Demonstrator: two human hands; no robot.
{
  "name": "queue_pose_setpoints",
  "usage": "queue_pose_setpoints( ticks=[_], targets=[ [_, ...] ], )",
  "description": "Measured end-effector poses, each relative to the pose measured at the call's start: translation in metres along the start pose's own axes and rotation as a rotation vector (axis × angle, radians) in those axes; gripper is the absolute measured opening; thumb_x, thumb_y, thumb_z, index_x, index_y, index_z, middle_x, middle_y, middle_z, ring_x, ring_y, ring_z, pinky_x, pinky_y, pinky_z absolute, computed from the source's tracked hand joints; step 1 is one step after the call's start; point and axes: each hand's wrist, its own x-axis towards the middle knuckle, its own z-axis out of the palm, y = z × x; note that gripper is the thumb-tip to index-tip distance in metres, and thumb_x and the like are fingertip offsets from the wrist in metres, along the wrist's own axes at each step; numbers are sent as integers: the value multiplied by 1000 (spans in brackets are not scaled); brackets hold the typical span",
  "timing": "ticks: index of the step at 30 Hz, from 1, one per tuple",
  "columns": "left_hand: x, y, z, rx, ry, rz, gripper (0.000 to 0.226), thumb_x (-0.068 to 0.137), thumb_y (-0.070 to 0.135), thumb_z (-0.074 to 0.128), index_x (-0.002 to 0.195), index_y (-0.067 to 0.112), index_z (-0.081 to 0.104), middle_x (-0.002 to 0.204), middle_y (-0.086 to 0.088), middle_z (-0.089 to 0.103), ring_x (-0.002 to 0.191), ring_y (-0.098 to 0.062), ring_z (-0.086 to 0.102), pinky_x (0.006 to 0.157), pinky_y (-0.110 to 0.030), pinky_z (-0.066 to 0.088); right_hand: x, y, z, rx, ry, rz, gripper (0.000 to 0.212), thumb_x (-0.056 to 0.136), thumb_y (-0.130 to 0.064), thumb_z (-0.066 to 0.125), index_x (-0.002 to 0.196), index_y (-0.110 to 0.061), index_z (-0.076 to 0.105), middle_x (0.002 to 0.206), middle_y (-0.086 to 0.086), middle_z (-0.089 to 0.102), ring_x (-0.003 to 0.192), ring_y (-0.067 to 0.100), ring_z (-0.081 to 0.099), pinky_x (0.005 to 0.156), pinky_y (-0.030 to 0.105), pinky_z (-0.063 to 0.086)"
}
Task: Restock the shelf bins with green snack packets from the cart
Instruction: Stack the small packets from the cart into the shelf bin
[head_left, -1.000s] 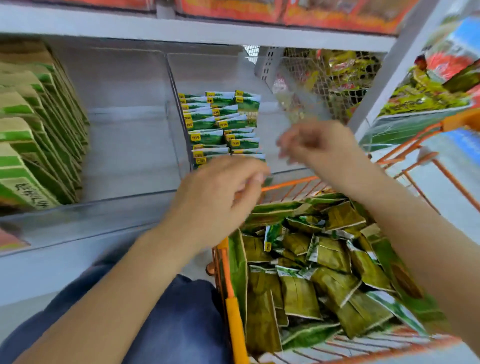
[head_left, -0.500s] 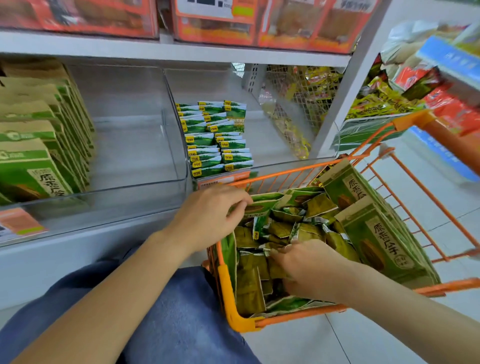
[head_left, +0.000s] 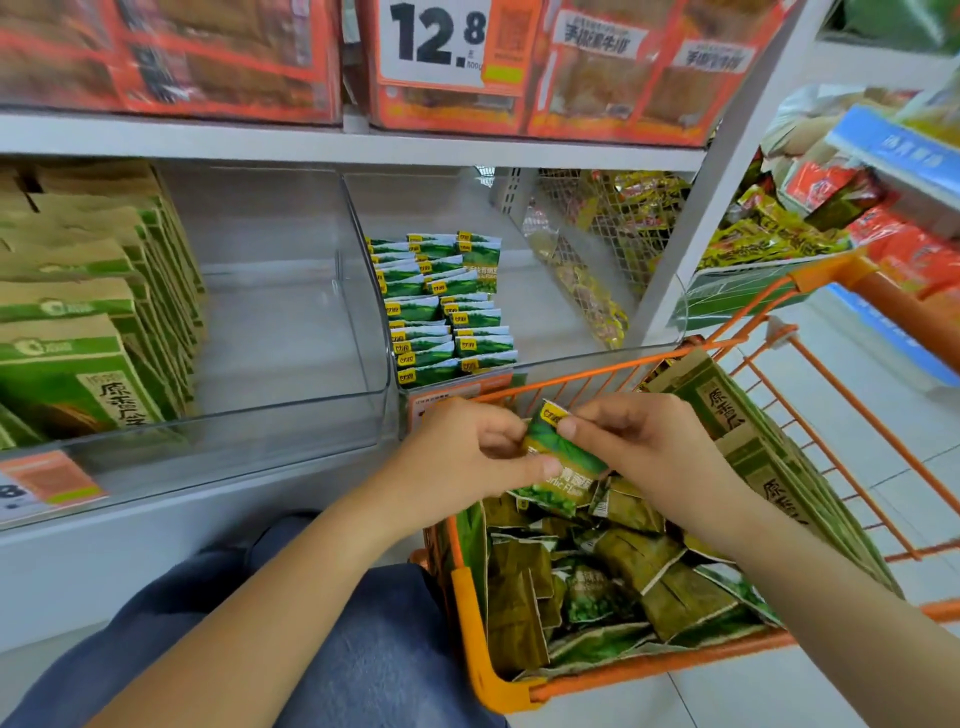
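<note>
A green snack packet (head_left: 558, 452) with a yellow corner tag is held above the orange cart (head_left: 483, 660). My left hand (head_left: 467, 457) pinches its left side and my right hand (head_left: 639, 447) pinches its top right. Several more green packets (head_left: 597, 582) lie loose in the cart below. In the clear shelf bin (head_left: 587, 358) behind the cart, matching packets (head_left: 447, 306) stand in two neat rows along its left side.
A second clear bin (head_left: 291, 400) on the left holds tall green-and-brown boxes (head_left: 78, 322) at its left. Similar boxes (head_left: 769, 457) lean in the cart's right side. Orange boxes and a 12.8 price tag (head_left: 436, 41) sit on the shelf above. My knee (head_left: 332, 649) is beside the cart.
My right hand came up out of the cart's pile with a green packet. My left hand shifted right and now holds the packet as well. The view tilted up.
</note>
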Motion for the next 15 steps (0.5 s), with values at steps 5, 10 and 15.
queue_pose_setpoints(
  ticks=[5, 10, 15],
  targets=[
    [5, 3, -4, -106, 254, 23, 10, 84, 28, 70, 92, 23, 75, 86, 10, 75, 81, -5, 70, 75, -29, 58, 19, -10, 4, 273, -111, 120, 9, 73, -28, 72, 66, -33, 73, 61, -11, 67, 63, 6, 62, 64, 29, 55],
    [15, 1, -39, 636, 627, 177, 48, 93, 52, 39, 129, 26, 58, 128, 14, 56, 125, 0, 41, 103, -28, 34, 70, -9, 1, 272, 22, 126, 41, 81, -10, 71, 52, -12, 42, 38, -14, 32, 39, 0, 34, 48, 15, 34],
    [30, -20, -69, 591, 704, -151, 60, 97, 42, 43, 150, 17, 26, 155, -6, 26, 142, -22, 22, 113, -30, 16, 176, 42, -2, 166, 171, 216, 27, 79, -26, 77, 76, -4, 63, 63, 5, 57, 56, 12, 51, 57, 31, 41]
  ],
)
